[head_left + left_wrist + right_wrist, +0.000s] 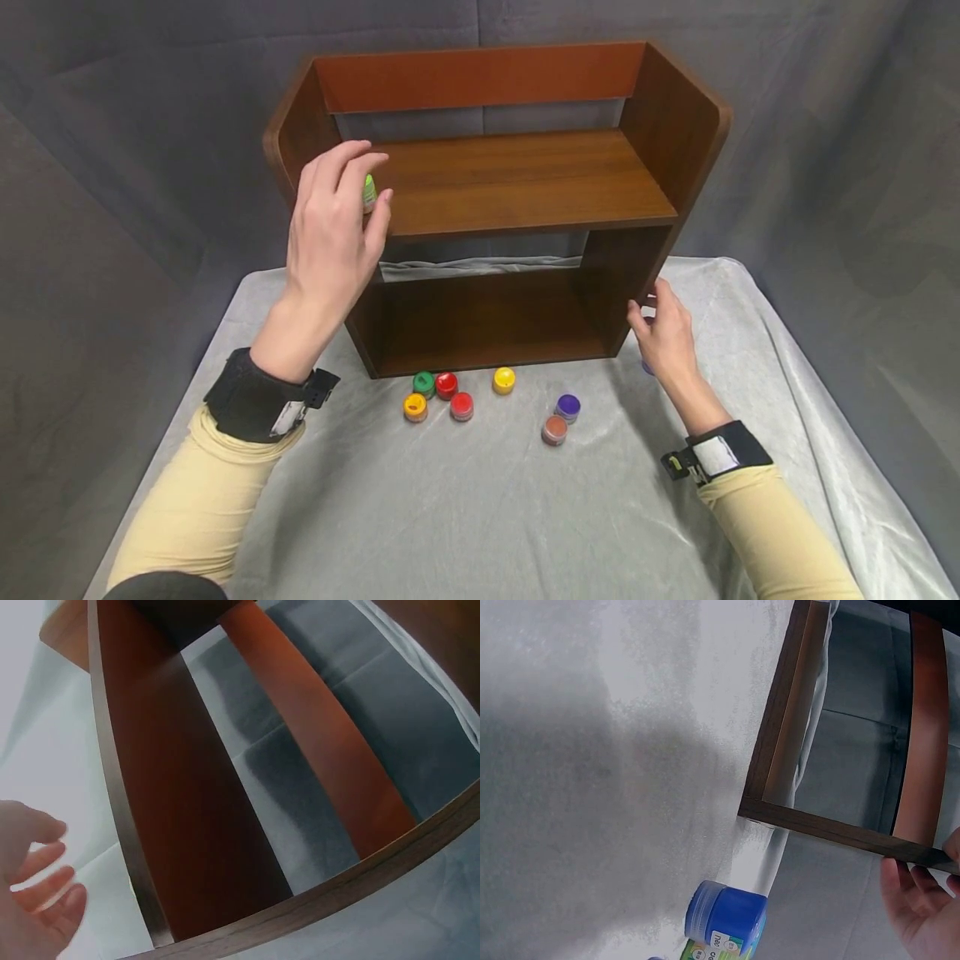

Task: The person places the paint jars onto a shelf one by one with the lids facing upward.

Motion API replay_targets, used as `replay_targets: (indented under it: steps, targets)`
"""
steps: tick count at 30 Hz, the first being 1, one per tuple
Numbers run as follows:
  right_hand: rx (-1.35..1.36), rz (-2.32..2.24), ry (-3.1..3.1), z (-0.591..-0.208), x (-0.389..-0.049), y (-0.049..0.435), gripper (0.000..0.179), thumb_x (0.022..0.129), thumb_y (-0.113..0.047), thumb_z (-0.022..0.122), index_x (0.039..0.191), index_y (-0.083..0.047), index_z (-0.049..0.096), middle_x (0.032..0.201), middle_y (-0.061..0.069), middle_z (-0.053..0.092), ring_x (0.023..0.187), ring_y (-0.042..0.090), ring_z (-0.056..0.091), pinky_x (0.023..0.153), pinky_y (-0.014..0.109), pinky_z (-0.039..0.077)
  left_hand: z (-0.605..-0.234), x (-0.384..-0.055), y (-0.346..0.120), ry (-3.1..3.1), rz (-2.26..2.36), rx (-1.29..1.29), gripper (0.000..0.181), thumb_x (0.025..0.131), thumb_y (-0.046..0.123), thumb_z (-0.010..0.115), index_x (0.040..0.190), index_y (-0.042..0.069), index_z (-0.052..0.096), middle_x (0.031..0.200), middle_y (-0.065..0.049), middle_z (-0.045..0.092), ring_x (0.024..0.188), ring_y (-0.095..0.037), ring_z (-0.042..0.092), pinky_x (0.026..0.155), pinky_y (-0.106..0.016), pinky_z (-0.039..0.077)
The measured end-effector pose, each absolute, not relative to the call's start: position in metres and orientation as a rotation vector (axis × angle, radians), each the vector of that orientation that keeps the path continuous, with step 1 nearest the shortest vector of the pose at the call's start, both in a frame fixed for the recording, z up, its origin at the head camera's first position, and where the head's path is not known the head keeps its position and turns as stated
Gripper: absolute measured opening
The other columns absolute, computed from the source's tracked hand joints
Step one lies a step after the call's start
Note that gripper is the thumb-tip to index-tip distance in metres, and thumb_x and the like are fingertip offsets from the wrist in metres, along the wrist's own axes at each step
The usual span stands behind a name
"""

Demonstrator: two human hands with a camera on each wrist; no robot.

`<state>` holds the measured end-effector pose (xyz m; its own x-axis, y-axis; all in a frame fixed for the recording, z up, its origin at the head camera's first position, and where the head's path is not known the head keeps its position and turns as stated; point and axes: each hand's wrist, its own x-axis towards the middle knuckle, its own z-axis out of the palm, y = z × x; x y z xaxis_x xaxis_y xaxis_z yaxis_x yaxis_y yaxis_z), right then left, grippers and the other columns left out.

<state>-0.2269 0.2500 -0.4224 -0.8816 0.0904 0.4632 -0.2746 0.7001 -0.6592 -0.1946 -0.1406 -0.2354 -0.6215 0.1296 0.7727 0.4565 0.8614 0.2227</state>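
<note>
A small wooden shelf unit (517, 179) stands on the cloth, and a lime-green paint jar (369, 193) is on its upper board at the left. My left hand (330, 225) is raised in front of that jar, thumb and fingers loosely curved and apart, partly covering it. No object shows between the left fingers (56, 896) in the left wrist view. Low on the unit's right side panel (840, 829), my right hand (666, 333) grips the front edge, with the thumb and fingers on opposite faces.
In front of the unit lie several paint jars: green (423, 383), orange-yellow (415, 407), two red (462, 406), yellow (504, 381), purple (567, 407) and brown (555, 430). A blue-lidded jar (739, 915) lies near the right hand. Grey curtains (112, 167) surround the table.
</note>
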Motion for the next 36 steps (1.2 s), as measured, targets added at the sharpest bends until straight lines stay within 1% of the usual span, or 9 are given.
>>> replay_targets:
  steps: [5,9,13,18,21,25,29,32,36]
  targets:
    - [0.132,1.056,-2.453,-0.422,-0.227,0.250,0.037,0.097,-0.010,0.058,0.133,-0.004,0.050,0.126,0.024,0.063,0.110,0.041,0.067,0.083,0.054,0.057,-0.239,-0.192,-0.142,-2.133,-0.381,-0.590,0.030,0.099,0.019,0.057,0.122,0.003,0.065,0.129,-0.016,0.063,0.118,-0.033,0.057,0.104,-0.040,0.048]
    - [0.133,1.062,-2.455,-0.421,-0.226,0.249,0.038,0.097,-0.010,0.058,0.134,-0.004,0.050,0.126,0.023,0.063,0.111,0.041,0.067,0.084,0.054,0.057,-0.245,-0.191,-0.146,-2.031,-0.285,-0.758,0.023,0.096,0.013,0.059,0.113,0.002,0.069,0.117,-0.018,0.067,0.106,-0.034,0.061,0.094,-0.042,0.053]
    - [0.141,1.064,-2.446,-0.421,-0.226,0.248,0.037,0.097,-0.010,0.058,0.133,-0.003,0.050,0.125,0.024,0.063,0.110,0.042,0.067,0.083,0.054,0.057,-0.252,-0.189,-0.150,-1.954,-0.302,-0.895,0.018,0.091,0.004,0.062,0.105,0.000,0.072,0.107,-0.017,0.069,0.097,-0.033,0.063,0.088,-0.041,0.055]
    - [0.148,1.061,-2.428,-0.421,-0.226,0.249,0.036,0.097,-0.009,0.059,0.131,-0.002,0.052,0.124,0.024,0.064,0.108,0.042,0.068,0.082,0.054,0.057,-0.261,-0.185,-0.154,-1.917,-0.279,-1.070,0.016,0.088,0.000,0.065,0.102,-0.001,0.072,0.101,-0.017,0.069,0.090,-0.030,0.064,0.083,-0.038,0.057]
    - [0.154,1.059,-2.422,-0.420,-0.225,0.249,0.036,0.097,-0.009,0.059,0.131,-0.003,0.052,0.123,0.024,0.064,0.108,0.041,0.068,0.081,0.054,0.058,-0.270,-0.181,-0.152,-1.959,-0.247,-1.155,0.017,0.086,0.000,0.068,0.103,0.001,0.072,0.101,-0.015,0.069,0.088,-0.027,0.065,0.082,-0.035,0.058]
    - [0.156,1.052,-2.411,-0.419,-0.225,0.248,0.034,0.096,-0.009,0.058,0.129,-0.001,0.053,0.122,0.023,0.065,0.106,0.041,0.069,0.081,0.053,0.058,-0.289,-0.178,-0.148,-2.098,-0.268,-1.241,0.019,0.085,0.001,0.071,0.103,0.006,0.071,0.104,-0.010,0.070,0.092,-0.023,0.065,0.084,-0.033,0.058]
    - [0.154,1.059,-2.406,-0.419,-0.225,0.248,0.034,0.096,-0.007,0.057,0.129,0.000,0.053,0.122,0.023,0.065,0.106,0.041,0.069,0.080,0.053,0.057,-0.309,-0.178,-0.148,-2.269,-0.322,-1.325,0.017,0.084,0.003,0.074,0.099,0.010,0.071,0.104,-0.006,0.070,0.094,-0.020,0.064,0.085,-0.031,0.057]
    - [0.150,1.066,-2.406,-0.419,-0.224,0.248,0.034,0.096,-0.008,0.057,0.130,0.000,0.053,0.122,0.023,0.065,0.106,0.041,0.069,0.081,0.053,0.057,-0.324,-0.178,-0.151,-2.389,-0.337,-1.357,0.015,0.084,0.006,0.074,0.097,0.012,0.071,0.103,-0.003,0.070,0.094,-0.018,0.064,0.083,-0.030,0.057]
    - [0.148,1.067,-2.408,-0.418,-0.224,0.248,0.035,0.096,-0.010,0.058,0.130,-0.003,0.053,0.120,0.022,0.066,0.106,0.039,0.069,0.081,0.051,0.058,-0.344,-0.176,-0.159,-2.512,-0.353,-1.345,0.016,0.085,0.013,0.075,0.100,0.015,0.071,0.104,0.000,0.069,0.095,-0.016,0.064,0.082,-0.030,0.056]
